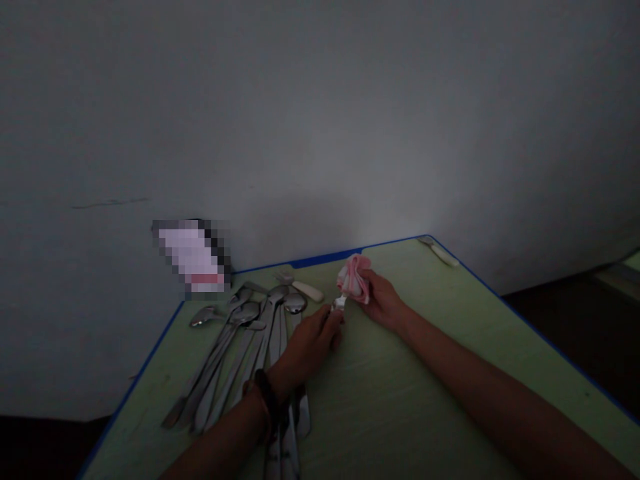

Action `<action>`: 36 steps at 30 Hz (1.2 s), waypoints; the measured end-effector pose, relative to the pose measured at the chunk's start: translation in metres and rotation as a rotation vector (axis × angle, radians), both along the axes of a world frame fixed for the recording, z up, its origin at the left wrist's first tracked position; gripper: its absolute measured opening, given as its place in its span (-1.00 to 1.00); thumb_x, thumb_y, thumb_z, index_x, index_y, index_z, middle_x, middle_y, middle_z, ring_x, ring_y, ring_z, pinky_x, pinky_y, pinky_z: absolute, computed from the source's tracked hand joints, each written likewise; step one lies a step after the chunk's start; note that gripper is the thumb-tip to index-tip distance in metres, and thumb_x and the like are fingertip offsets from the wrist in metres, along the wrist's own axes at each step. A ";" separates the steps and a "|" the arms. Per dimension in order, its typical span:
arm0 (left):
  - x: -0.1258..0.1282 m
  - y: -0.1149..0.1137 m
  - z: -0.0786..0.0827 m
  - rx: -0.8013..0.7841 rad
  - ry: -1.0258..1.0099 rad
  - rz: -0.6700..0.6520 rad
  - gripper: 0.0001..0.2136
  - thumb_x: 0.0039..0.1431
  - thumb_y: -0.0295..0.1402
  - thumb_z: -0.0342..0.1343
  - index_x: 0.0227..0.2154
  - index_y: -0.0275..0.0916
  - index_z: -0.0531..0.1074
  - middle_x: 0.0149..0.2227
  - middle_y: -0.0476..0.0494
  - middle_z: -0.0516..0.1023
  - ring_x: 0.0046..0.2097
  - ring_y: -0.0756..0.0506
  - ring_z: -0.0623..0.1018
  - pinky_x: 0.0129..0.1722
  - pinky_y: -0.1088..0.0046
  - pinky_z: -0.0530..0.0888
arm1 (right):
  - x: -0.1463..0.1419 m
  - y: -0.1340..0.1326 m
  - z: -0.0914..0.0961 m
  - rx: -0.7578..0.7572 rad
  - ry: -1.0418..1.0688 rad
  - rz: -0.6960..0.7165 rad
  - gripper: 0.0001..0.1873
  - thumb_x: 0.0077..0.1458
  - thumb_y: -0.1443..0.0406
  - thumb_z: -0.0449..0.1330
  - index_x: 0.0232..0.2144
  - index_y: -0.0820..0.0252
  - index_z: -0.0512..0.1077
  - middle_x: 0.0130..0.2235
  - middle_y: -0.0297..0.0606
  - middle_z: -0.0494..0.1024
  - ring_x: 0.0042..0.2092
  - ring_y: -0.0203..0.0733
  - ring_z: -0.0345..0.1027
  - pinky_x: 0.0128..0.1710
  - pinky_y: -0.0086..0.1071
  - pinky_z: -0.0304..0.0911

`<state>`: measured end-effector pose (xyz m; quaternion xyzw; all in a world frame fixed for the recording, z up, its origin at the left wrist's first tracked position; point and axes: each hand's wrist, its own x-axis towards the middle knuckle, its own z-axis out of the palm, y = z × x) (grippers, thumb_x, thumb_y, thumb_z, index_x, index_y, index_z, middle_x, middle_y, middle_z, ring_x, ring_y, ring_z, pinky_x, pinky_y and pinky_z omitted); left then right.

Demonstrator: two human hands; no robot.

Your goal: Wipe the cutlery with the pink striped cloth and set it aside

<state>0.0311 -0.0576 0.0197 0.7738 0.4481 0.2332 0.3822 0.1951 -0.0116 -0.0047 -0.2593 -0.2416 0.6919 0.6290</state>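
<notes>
My left hand (pixel 316 331) is closed around the handle of a piece of metal cutlery (pixel 339 303), just past the pile. Its upper end goes into a crumpled pink and white cloth (pixel 355 279), so I cannot tell whether it is a fork or a spoon. My right hand (pixel 382 300) pinches that cloth from the right, around the cutlery's end. Under and left of my left wrist lies a pile of metal spoons (pixel 245 313) and other cutlery, their long handles pointing toward me. My forearm covers part of the pile.
A fork with a pale handle (pixel 307 291) lies behind the pile. Another pale-handled fork (pixel 443 255) rests at the far right corner. A blurred-out phone-like device (pixel 193 257) leans on the wall (pixel 320 120) at the far left. The green table (pixel 400 400) has a blue edge.
</notes>
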 end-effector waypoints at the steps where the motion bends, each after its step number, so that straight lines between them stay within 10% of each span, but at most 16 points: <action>1: 0.000 0.000 -0.001 -0.004 -0.010 -0.005 -0.63 0.27 -0.12 -0.27 -0.48 -0.23 0.28 -0.59 0.06 0.35 -0.50 -0.01 0.38 -0.43 0.47 0.26 | 0.000 0.000 0.000 0.008 -0.011 0.008 -0.82 -0.03 0.31 0.16 -0.34 0.31 0.41 -0.39 -0.21 0.53 -0.36 -0.22 0.41 -0.23 -0.31 0.35; 36: 0.001 0.000 0.001 0.052 0.055 -0.013 -0.55 0.27 -0.16 -0.24 -0.64 -0.25 0.31 -0.66 0.04 0.36 -0.54 0.02 0.38 -0.45 0.53 0.25 | 0.002 -0.018 0.004 0.263 -0.625 0.193 -0.72 -0.16 0.20 0.31 -0.38 0.26 0.46 -0.39 -0.33 0.52 -0.39 -0.32 0.33 -0.30 -0.41 0.21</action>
